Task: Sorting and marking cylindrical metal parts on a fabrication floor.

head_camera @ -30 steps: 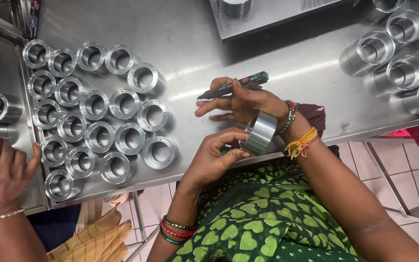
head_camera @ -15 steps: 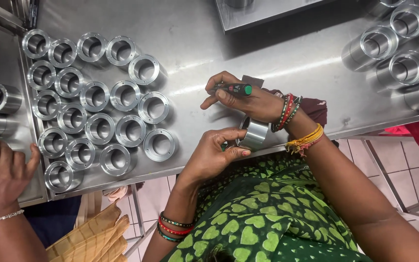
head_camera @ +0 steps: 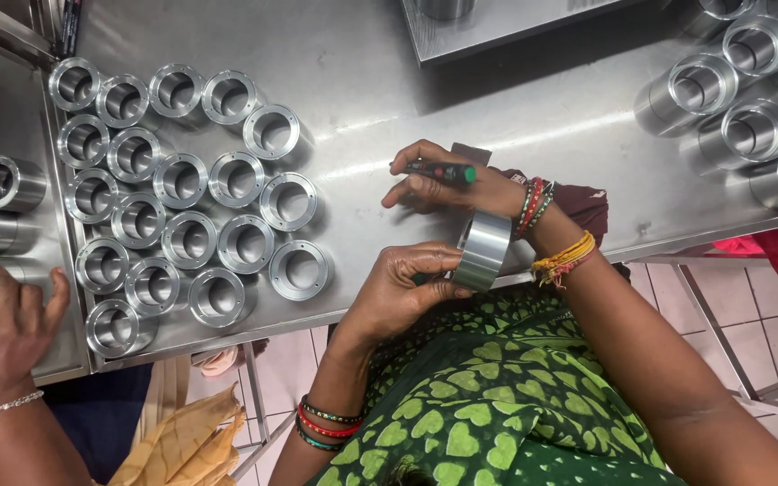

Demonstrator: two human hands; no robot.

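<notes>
My left hand [head_camera: 398, 290] grips a shiny metal ring [head_camera: 482, 249], held on edge just above the steel table's [head_camera: 380, 99] front edge. Just above the ring, my right hand [head_camera: 461, 191] holds a dark marker [head_camera: 438, 171] with a green end that points right. The marker's tip is hidden by my fingers. Both wrists wear coloured bangles and threads.
Several finished metal rings [head_camera: 191, 193] lie in rows on the left of the table. Taller metal sleeves [head_camera: 740, 99] stand at the far right. Another person's hand [head_camera: 0, 326] rests at the left by two more sleeves [head_camera: 6, 184]. A steel block [head_camera: 488, 22] sits at the top.
My right hand has curled in over the marker and drawn it down closer to the ring. The ring has tipped more upright in my left hand.
</notes>
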